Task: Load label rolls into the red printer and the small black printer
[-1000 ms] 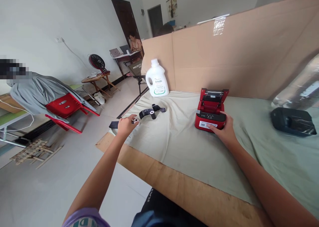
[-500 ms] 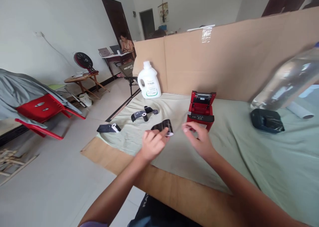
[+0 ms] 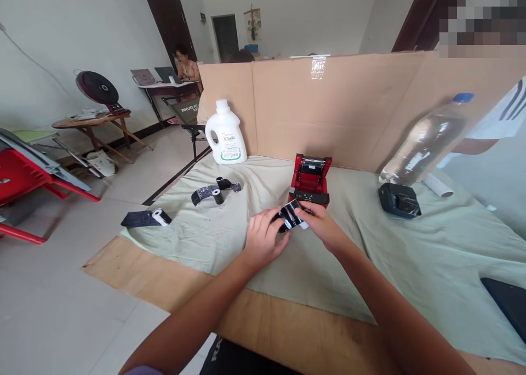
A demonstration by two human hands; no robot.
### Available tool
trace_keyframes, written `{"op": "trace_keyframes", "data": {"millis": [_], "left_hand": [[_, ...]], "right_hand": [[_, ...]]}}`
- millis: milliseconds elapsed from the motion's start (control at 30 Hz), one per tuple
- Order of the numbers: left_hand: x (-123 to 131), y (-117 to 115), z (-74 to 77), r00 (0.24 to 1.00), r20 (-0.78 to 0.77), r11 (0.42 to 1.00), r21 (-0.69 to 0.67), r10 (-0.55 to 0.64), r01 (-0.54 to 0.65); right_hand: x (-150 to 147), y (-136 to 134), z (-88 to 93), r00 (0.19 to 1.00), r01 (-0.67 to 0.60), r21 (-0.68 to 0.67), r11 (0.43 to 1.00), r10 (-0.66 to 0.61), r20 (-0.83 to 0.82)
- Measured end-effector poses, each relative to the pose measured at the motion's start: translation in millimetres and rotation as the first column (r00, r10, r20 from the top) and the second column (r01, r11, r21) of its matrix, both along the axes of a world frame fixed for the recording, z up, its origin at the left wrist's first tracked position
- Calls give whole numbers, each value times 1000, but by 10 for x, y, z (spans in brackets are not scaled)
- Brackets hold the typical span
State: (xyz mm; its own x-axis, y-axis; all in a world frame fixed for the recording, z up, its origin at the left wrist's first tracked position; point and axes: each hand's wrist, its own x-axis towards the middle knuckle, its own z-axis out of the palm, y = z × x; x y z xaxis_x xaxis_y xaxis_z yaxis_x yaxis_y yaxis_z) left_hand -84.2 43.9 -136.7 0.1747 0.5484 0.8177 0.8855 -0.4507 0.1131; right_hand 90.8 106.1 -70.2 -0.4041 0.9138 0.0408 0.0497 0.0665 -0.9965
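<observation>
In front of the red printer, both hands hold a glossy black-faced thermal paper roll. My left hand is closed round its left side. My right hand grips its right end, fingers partly hidden behind it. The red receipt printer stands just beyond my right hand with its lid raised. To the left, several similar rolls with loose dark tails lie on the cloth: a white-cored roll, a roll in the middle and a small one.
A white detergent jug and a cardboard screen stand along the back. At right, a large clear bottle leans beside a black device and a white tube. A person's arm shows behind the bottle.
My right hand has moved onto the paper roll, which my left hand alone held before. The roll is now turned and nearer the printer. The view has swung to the right.
</observation>
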Motion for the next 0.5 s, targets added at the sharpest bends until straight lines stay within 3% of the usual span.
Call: {"op": "trace_keyframes", "data": {"millis": [133,500], "left_hand": [[-29,31,39,997,76,991,-134,-17,27],[-71,13,68,991,131,982,-188,-12,37]], "right_hand": [[39,41,-20,1000,7,-5,1000,-7,26],[-255,-125,-287,988,-146,-3,989,146,60]]}}
